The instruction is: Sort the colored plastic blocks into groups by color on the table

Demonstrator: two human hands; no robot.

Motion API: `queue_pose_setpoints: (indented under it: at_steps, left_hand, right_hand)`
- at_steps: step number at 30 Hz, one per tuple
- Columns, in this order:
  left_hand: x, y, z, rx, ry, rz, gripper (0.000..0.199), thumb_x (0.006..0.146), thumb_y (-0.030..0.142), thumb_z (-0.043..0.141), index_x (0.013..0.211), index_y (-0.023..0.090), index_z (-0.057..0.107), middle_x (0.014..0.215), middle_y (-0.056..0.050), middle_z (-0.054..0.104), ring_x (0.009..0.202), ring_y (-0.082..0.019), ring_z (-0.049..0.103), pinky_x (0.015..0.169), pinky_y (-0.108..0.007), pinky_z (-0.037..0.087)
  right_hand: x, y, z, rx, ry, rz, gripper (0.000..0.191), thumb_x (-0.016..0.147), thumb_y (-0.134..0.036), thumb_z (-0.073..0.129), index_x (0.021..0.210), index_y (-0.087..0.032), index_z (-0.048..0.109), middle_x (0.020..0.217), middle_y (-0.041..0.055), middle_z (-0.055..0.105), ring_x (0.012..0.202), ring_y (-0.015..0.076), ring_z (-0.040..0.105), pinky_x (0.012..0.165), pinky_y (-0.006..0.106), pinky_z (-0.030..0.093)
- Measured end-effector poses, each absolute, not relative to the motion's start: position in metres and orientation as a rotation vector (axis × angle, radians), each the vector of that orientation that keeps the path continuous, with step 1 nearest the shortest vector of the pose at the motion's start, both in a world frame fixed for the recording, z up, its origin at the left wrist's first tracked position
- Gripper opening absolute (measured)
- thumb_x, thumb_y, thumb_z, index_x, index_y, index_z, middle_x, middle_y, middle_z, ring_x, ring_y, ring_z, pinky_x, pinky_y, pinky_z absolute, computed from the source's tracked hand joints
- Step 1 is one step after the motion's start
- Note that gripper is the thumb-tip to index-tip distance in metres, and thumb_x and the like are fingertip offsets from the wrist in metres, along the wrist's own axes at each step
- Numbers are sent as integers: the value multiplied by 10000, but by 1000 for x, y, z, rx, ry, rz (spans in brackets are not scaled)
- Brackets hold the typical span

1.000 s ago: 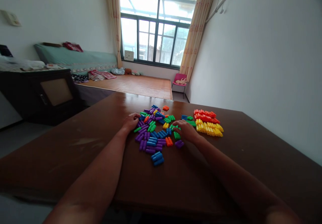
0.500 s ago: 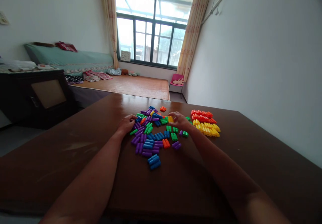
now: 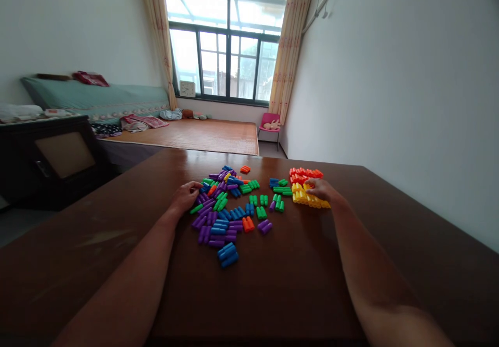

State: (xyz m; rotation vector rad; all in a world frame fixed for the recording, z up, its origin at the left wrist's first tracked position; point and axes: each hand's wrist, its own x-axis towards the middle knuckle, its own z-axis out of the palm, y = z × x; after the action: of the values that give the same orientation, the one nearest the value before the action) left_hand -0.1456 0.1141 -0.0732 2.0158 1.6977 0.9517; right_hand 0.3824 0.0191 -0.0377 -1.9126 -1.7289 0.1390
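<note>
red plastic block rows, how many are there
2: the back red row; the front red row, between it and the yellow plastic blocks, partly hidden by the bare right hand.

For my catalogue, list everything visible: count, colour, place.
table: one, brown, foreground
loose blocks: many, multicoloured, table centre
rowed blocks: many, red, yellow, table's right
cabinet: one, dark, left
bed: one, brown, beyond table
cloths: several, mixed, bed
window: one, dark-framed, background
curtains: two, beige, beside window
clock: one, white, window
chair: one, pink, beyond table
plush toy: one, pale, chair
left hand: one, bare, by loose blocks
right hand: one, bare, at rowed blocks
</note>
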Motion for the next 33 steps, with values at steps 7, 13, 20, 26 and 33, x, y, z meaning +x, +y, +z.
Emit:
queue_pose_setpoints:
  at_steps: [7, 13, 20, 26, 33]
  left_hand:
    - [-141, 113, -74, 1974, 1694, 982, 268, 778, 220, 564, 988, 215, 729, 903, -26, 745, 793, -176, 678, 675, -244, 509]
    - [-138, 108, -74, 1973, 1711, 1003, 240, 798, 203, 566, 969, 226, 733, 967, -34, 747, 867, -188, 686, 777, -274, 525]
    - [-137, 106, -76, 1932, 1752, 976, 246, 812, 220, 573, 993, 259, 735, 1012, -32, 745, 896, -210, 682, 776, -303, 507]
    - [-136, 104, -75, 1908, 1774, 979, 235, 810, 213, 581, 967, 282, 741, 1025, -24, 744, 921, -210, 675, 786, -294, 491]
    - [-136, 104, -73, 1903, 1810, 948, 244, 816, 244, 568, 984, 297, 738, 1012, -11, 744, 919, -213, 672, 772, -288, 488]
  right_hand:
    - [350, 15, -8, -1876, -1621, 19, 311, 829, -377, 595, 1038, -186, 721, 1039, 105, 739, 926, 243, 689, 840, 359, 529]
    - [205, 26, 0, -1417, -2113, 106, 261, 882, -326, 561, 1073, -213, 699, 1001, 62, 736, 848, 193, 680, 799, 315, 521]
    - [102, 114, -11, -1551, -2347, -83, 310, 897, -286, 572, 1185, -222, 669, 1089, 91, 723, 1042, 231, 644, 938, 346, 469]
    - [78, 150, -18, -1689, -2432, -4, 344, 803, -284, 677, 1141, -220, 698, 1111, 91, 714, 1026, 242, 650, 854, 314, 493]
    - [100, 127, 4, -1530, -2099, 135, 280, 875, -436, 592, 867, -179, 703, 776, 52, 727, 700, 162, 650, 645, 249, 453]
